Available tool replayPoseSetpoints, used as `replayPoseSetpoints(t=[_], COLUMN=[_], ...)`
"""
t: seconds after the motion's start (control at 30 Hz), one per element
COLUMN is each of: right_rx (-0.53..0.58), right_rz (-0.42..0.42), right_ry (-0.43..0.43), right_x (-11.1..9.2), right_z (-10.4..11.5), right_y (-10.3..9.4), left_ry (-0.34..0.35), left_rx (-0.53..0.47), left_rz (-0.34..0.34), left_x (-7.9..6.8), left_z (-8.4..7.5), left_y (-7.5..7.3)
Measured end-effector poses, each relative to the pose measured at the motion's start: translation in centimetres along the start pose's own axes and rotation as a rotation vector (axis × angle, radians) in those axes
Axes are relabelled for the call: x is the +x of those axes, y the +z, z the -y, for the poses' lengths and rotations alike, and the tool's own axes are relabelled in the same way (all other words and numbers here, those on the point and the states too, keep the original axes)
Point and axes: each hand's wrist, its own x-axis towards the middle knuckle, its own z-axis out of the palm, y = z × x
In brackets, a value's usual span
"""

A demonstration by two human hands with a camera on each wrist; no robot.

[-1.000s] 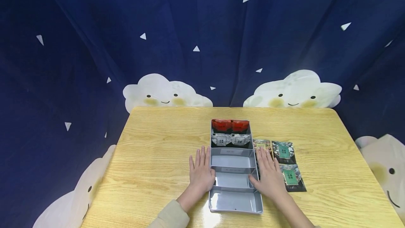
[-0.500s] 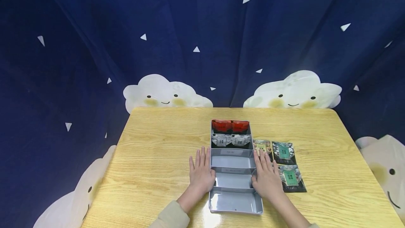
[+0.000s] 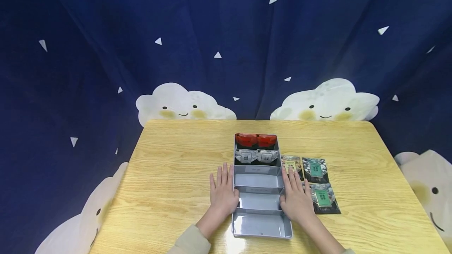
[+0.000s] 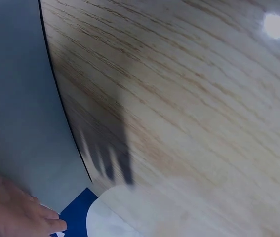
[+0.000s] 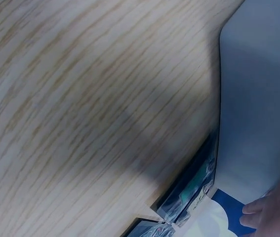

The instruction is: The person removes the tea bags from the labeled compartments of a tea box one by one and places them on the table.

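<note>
A long grey divided box (image 3: 262,225) lies lengthwise on the table. My left hand (image 3: 223,198) rests against its left wall, fingers straight, thumb at the rim. On the other side, my right hand (image 3: 297,203) touches the right wall with straight fingers, its thumb over the rim. Red sachets (image 3: 246,140) stand in the farthest compartment, and white-and-black sachets (image 3: 246,156) in the one before it. The three nearer compartments hold nothing visible. Under and beside my right hand lie a yellow-labelled sachet (image 3: 292,164) and green-labelled sachets (image 3: 315,169); the hand hides part of this group.
The wooden table (image 3: 176,160) extends to both sides of the box. A dark blue curtain (image 3: 197,19) with white clouds and triangles hangs behind and beside it. Bright light reflects off the tabletop near the box's front left corner.
My right hand has shifted slightly left, up against the box wall, and uncovered more of the yellow-labelled sachet. The left hand and the box have stayed in place.
</note>
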Motion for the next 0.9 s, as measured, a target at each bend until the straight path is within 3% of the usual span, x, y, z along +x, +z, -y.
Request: replayPoseSetpoints(t=[0.13, 0.3, 0.43, 0.6, 0.7, 0.9], right_rx=[0.001, 0.003, -0.008, -0.010, -0.010, 0.006], right_rz=[0.007, 0.006, 0.006, 0.007, 0.006, 0.008], right_ry=[0.006, 0.009, 0.010, 0.009, 0.011, 0.010], right_x=[0.0, 0.1, 0.1, 0.1, 0.1, 0.1], right_z=[0.1, 0.1, 0.0, -0.1, -0.2, -0.2], right_y=[-0.1, 0.0, 0.1, 0.2, 0.2, 0.2], left_ry=[0.044, 0.161, 0.255, 0.327, 0.338, 0.342], left_rx=[-0.011, -0.063, -0.083, 0.008, 0.070, 0.177], left_rz=[-0.051, -0.172, -0.276, -0.373, -0.379, -0.321], left_x=[0.2, 1.2, 2.9, 5.7, 7.2, 9.4], left_z=[0.3, 0.4, 0.2, -0.1, -0.2, -0.6], left_y=[-0.2, -0.7, -1.5, -2.0, -1.9, -1.7])
